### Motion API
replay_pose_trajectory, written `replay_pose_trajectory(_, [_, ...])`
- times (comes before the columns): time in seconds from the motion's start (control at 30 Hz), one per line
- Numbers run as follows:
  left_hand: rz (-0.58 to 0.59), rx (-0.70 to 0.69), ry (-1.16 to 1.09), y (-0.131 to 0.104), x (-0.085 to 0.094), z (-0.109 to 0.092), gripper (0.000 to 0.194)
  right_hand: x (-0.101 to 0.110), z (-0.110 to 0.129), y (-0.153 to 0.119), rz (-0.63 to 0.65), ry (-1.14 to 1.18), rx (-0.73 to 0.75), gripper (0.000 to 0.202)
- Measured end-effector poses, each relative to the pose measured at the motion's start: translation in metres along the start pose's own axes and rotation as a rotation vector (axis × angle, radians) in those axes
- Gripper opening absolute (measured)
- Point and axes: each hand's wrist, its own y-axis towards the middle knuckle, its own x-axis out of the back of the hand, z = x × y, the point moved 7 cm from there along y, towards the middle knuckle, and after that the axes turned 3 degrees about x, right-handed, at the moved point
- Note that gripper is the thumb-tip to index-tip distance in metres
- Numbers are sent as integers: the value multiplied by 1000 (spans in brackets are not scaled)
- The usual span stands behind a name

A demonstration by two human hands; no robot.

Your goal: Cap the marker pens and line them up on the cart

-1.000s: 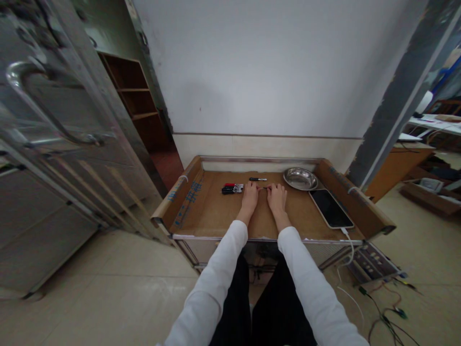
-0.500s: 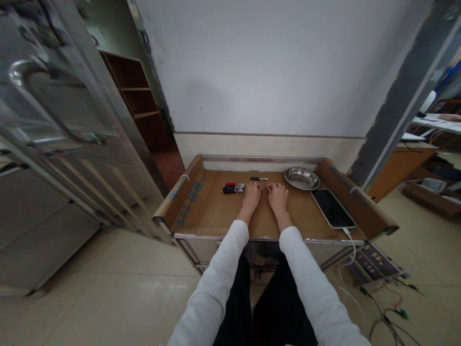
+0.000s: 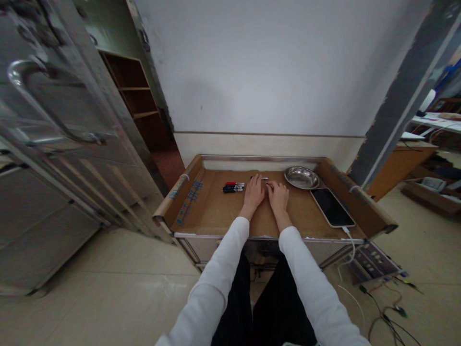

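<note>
Several pens (image 3: 233,188), black ones and a red one, lie side by side on the brown cardboard surface (image 3: 216,216). Just right of them is my left hand (image 3: 254,191), its fingers reaching over a single pen (image 3: 264,178) of which only the silvery end shows; whether the fingers grip it is hidden. My right hand (image 3: 278,196) is close beside, with thumb and fingers pinched together on something too small to make out. A round metal dish (image 3: 301,178) stands to the right of my hands.
A phone (image 3: 333,207) with a white charging cable (image 3: 351,247) lies at the right of the cardboard-lined tabletop, whose sides are raised. A white wall (image 3: 273,72) rises behind. At the left is a metal door with a handle (image 3: 54,105).
My left hand has moved up and slightly right, from the thin item between both hands to over the single pen. My right hand has barely moved.
</note>
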Motion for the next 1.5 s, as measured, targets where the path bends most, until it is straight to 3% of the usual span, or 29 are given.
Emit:
replay_pose_trajectory(0.17, [82, -23, 75, 1, -13, -2, 47, 11, 5, -11, -60, 62, -4, 32])
replay_pose_trajectory(0.4, [40, -60, 130, -5, 4, -10, 36, 24, 16, -25, -106, 188, 66, 31])
replay_pose_trajectory(0.53, [9, -89, 104, -7, 7, -12, 42, 27, 14, -28, -119, 271, 68, 32])
replay_pose_trajectory(0.7, [135, -96, 130, -8, -2, -11, 32, 24, 10, -27, -129, 319, 69, 31])
replay_pose_trajectory(0.9, [203, -90, 157, -20, 2, -8, 27, 22, 5, -26, -208, 352, 72, 29])
replay_pose_trajectory(1.2, [-54, -3, -137, -31, 40, 8, 23, 25, 1, -31, -242, 278, 23, 31])
replay_pose_trajectory(1.5, [-6, -48, -68, -35, 46, -2, 25, 26, 18, -31, -185, 265, 146, 32])
